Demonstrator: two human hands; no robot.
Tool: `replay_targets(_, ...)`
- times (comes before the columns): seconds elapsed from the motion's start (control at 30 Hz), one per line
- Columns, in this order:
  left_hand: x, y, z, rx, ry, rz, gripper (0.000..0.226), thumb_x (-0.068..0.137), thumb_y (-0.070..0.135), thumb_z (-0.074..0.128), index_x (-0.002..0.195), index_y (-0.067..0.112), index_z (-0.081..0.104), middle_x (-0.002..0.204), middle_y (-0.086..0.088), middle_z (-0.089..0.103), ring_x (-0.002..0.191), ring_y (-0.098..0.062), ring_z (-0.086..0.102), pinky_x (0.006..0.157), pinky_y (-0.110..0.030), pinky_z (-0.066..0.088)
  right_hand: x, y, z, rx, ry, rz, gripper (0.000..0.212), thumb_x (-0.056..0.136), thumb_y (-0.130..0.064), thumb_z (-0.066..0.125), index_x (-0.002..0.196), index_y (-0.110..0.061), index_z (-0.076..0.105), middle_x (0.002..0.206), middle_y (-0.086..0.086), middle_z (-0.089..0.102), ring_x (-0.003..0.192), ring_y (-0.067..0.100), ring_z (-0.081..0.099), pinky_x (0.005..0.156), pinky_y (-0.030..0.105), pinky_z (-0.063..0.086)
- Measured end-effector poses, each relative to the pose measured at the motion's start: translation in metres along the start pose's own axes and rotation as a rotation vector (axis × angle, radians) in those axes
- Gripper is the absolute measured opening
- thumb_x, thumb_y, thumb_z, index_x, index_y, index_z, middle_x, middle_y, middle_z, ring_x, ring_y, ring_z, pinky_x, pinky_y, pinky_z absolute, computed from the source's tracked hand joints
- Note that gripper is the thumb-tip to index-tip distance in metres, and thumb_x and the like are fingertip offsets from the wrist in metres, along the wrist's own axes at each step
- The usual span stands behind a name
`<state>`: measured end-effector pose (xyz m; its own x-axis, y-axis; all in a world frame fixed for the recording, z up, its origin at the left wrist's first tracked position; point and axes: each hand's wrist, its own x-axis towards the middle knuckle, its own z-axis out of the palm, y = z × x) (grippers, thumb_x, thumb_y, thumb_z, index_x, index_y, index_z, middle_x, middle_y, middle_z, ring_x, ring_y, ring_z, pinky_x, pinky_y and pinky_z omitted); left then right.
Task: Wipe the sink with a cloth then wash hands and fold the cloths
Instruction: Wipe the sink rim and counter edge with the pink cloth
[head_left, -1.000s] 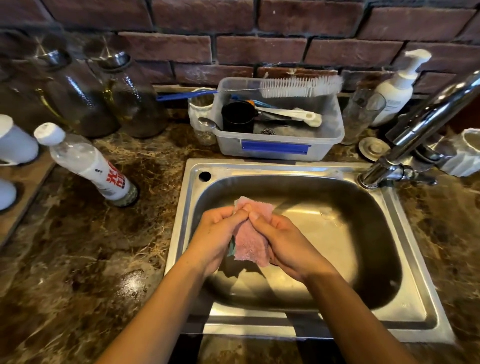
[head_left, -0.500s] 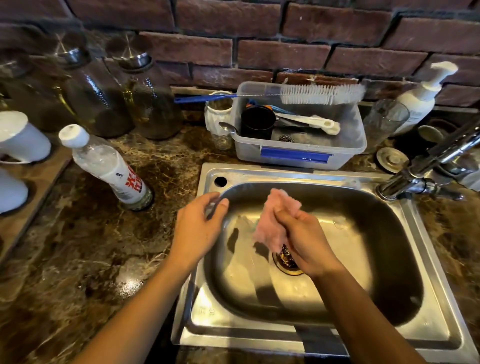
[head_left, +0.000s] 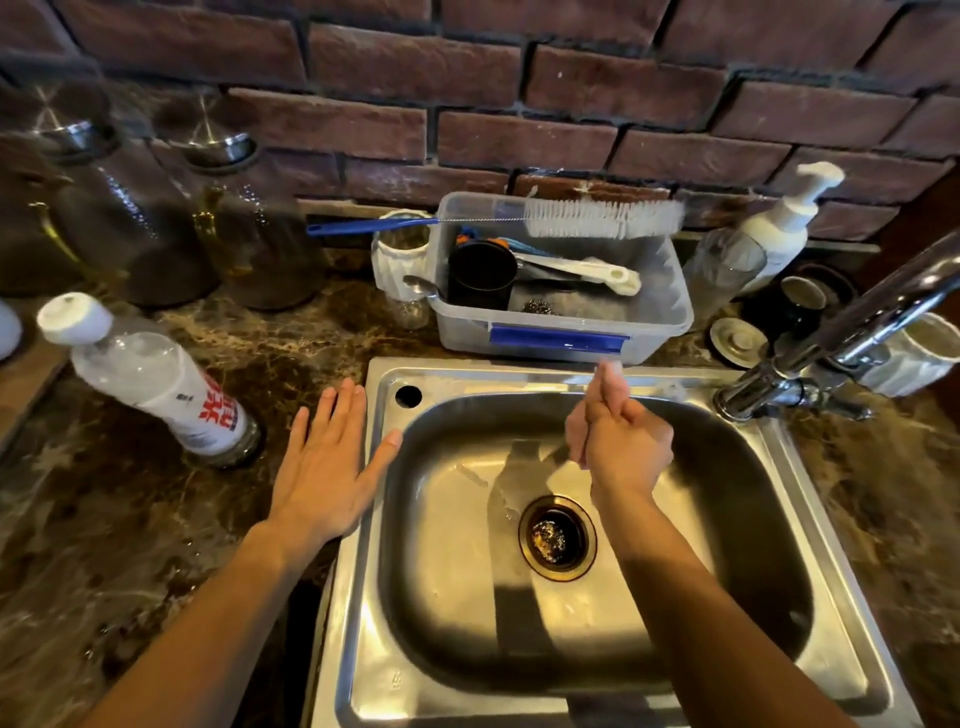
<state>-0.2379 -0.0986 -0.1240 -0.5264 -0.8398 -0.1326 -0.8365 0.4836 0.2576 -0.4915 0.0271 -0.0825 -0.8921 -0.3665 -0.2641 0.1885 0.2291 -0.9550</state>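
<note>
Two hands are working here: the left hand (head_left: 327, 467) is lying flat and released on the bench (head_left: 130, 519), the right hand (head_left: 621, 441) is clenching over the sink (head_left: 779, 499). Pink cloth is hardly showing, so a slipped wipe looks possible.

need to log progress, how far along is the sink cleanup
Done: nothing clearly finished. In hand: the right hand, blurred, seems bunched around the pink cloth at the sink back rim, mid-wipe; the left hand lies flat on the counter. Left: no water runs from the tap, so handwashing and folding remain.
</note>
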Motion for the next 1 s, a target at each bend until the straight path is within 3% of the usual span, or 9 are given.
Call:
replay_targets(0.1,-0.002,-0.002,0.004,0.003,0.026,0.004,0.08,0.095,0.068,0.001,0.159,0.02,-0.003,0.169,0.001,-0.004,0.153,-0.012,-0.009,0.125,-0.041,-0.003,0.0,-0.001,0.009,-0.141,0.197,-0.15,0.023,0.098,-0.036,0.065,0.118,-0.032,0.075,0.11,-0.004,0.078,0.106,0.011,0.071,0.097,0.032,0.055)
replay_targets(0.17,-0.003,-0.002,0.004,0.016,0.034,0.006,0.079,0.095,0.067,-0.001,0.159,0.02,-0.004,0.169,0.002,-0.005,0.153,-0.011,-0.011,0.125,-0.04,-0.003,-0.002,0.002,0.024,-0.226,0.216,-0.152,0.027,0.099,-0.032,0.062,0.123,-0.026,0.073,0.114,0.0,0.077,0.11,0.015,0.068,0.108,0.034,0.047)
replay_targets(0.3,-0.004,-0.002,0.002,0.034,0.021,-0.001,0.077,0.096,0.064,-0.003,0.158,0.02,-0.009,0.168,0.002,-0.01,0.152,-0.011,-0.016,0.125,-0.04,-0.006,-0.009,0.013,0.062,-0.242,0.14,-0.109,0.031,0.102,-0.029,0.058,0.13,-0.022,0.068,0.113,0.001,0.076,0.111,0.02,0.067,0.108,0.035,0.047)
replay_targets(0.47,-0.004,-0.002,-0.001,0.032,0.018,0.009,0.073,0.099,0.062,0.0,0.157,0.02,-0.011,0.168,0.002,-0.012,0.152,-0.011,-0.017,0.125,-0.041,-0.006,-0.02,0.042,0.091,-0.409,-0.005,-0.266,0.047,0.106,-0.04,0.04,0.15,-0.026,0.038,0.145,0.008,0.055,0.129,0.031,0.057,0.107,0.048,0.048)
replay_targets(0.6,-0.003,0.001,0.0,0.039,0.012,-0.014,0.075,0.097,0.063,0.001,0.158,0.021,-0.012,0.167,0.004,-0.016,0.151,-0.012,-0.02,0.123,-0.048,-0.01,-0.023,0.054,0.098,-0.481,-0.081,-0.297,0.053,0.107,-0.043,0.033,0.157,-0.032,0.021,0.159,0.009,0.039,0.143,0.036,0.042,0.11,0.056,0.043)
replay_targets(0.7,-0.003,0.001,0.0,0.047,-0.006,-0.023,0.076,0.097,0.065,0.001,0.158,0.022,-0.014,0.165,0.006,-0.021,0.15,-0.011,-0.024,0.12,-0.053,-0.016,-0.036,0.056,0.106,-0.502,-0.139,-0.336,0.054,0.107,-0.039,0.031,0.159,-0.03,0.02,0.159,0.01,0.039,0.146,0.035,0.039,0.112,0.055,0.042)
replay_targets(0.83,-0.002,0.0,0.003,0.056,0.016,-0.026,0.076,0.097,0.065,0.003,0.159,0.022,-0.01,0.167,0.005,-0.017,0.15,-0.011,-0.023,0.121,-0.054,-0.014,-0.065,0.052,0.131,-0.519,-0.274,-0.394,0.055,0.108,-0.023,0.035,0.16,-0.015,0.019,0.167,0.006,0.022,0.155,0.024,0.019,0.123,0.046,0.025)
replay_targets(1.0,-0.003,0.0,0.002,0.029,0.021,-0.01,0.071,0.099,0.058,-0.001,0.159,0.022,-0.006,0.167,0.005,-0.014,0.151,-0.011,-0.021,0.121,-0.056,-0.012,-0.07,0.046,0.137,-0.545,-0.336,-0.375,0.054,0.109,-0.022,0.033,0.16,-0.015,0.02,0.169,0.001,0.016,0.156,0.014,0.006,0.126,0.037,0.012)
